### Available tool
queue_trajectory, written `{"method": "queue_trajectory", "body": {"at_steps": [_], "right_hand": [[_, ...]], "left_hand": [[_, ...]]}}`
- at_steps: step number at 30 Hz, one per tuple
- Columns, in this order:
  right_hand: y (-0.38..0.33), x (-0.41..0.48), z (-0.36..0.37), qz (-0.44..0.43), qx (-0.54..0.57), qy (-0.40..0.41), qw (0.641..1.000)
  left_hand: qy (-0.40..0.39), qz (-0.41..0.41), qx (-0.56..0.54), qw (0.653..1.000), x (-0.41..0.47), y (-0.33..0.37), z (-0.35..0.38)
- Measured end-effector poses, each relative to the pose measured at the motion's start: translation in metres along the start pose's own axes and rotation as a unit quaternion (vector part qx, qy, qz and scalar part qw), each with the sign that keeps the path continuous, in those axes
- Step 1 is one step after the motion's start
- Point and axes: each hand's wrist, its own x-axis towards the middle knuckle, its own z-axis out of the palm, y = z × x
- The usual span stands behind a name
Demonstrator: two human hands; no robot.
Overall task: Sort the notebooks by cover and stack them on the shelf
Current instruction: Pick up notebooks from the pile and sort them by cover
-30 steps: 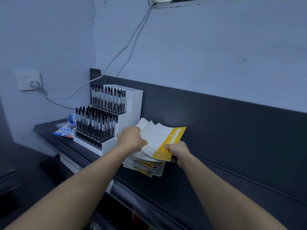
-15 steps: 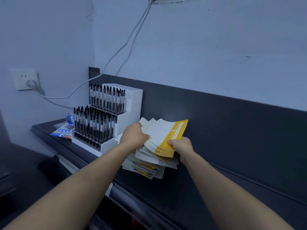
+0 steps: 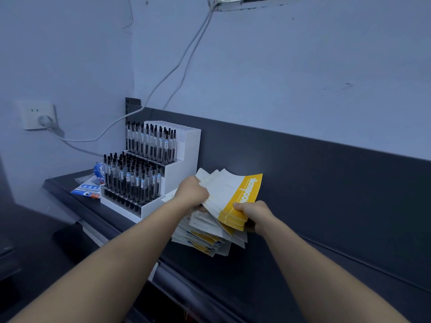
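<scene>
Item: fanned bunch of notebooks (image 3: pixel 225 194), white covers with a yellow band along one edge carrying white lettering, raised and tilted above the shelf, spread like a hand of cards. Left hand (image 3: pixel 191 194): fingers curled round the left side of the bunch, thumb side on top, gripping several covers at once. Right hand (image 3: pixel 254 212): thumb on the yellow band at the lower right corner, fingers tucked beneath, pinching the bunch. Item: loose stack of notebooks (image 3: pixel 205 240), directly under the held bunch, lying flat and unevenly squared on the dark shelf (image 3: pixel 256 276), showing white, yellow and blue edges; whether the bunch touches it cannot be told. Item: white stepped pen display (image 3: pixel 185 157), just left of the stack, holding rows of upright black-capped pens (image 3: pixel 133 178). Item: blue and white packets (image 3: pixel 89 190), lying on the shelf's left end beside the display. Backing: dark panel (image 3: pixel 326 183) behind the shelf, pale wall above. Fittings: wall socket (image 3: pixel 38 115) at left with a plug in it; white cable (image 3: pixel 163 80) running up the wall.
</scene>
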Motion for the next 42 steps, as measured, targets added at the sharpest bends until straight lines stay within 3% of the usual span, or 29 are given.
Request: {"method": "queue_trajectory", "body": {"at_steps": [6,14,21,28,33,42], "right_hand": [[-0.005,-0.008,-0.006,0.013,0.06,-0.04,0.997],[-0.003,-0.02,-0.008,-0.041,0.102,-0.023,0.994],[-0.005,-0.039,-0.025,-0.099,0.156,0.03,0.982],[0.009,-0.075,-0.066,-0.166,0.144,0.093,0.971],[0.028,-0.106,-0.107,-0.177,0.132,0.126,0.967],[0.062,-0.168,-0.2,-0.18,0.12,0.202,0.955]], "left_hand": [[-0.04,-0.029,-0.16,0.986,-0.005,0.005,0.004],[0.026,-0.021,-0.225,0.974,-0.007,0.001,0.004],[0.011,0.027,-0.198,0.98,-0.017,0.004,0.012],[-0.094,0.04,-0.159,0.982,-0.041,0.012,0.037],[-0.125,0.062,-0.11,0.984,-0.064,0.023,0.072],[-0.113,0.152,-0.113,0.976,-0.137,0.054,0.159]]}}
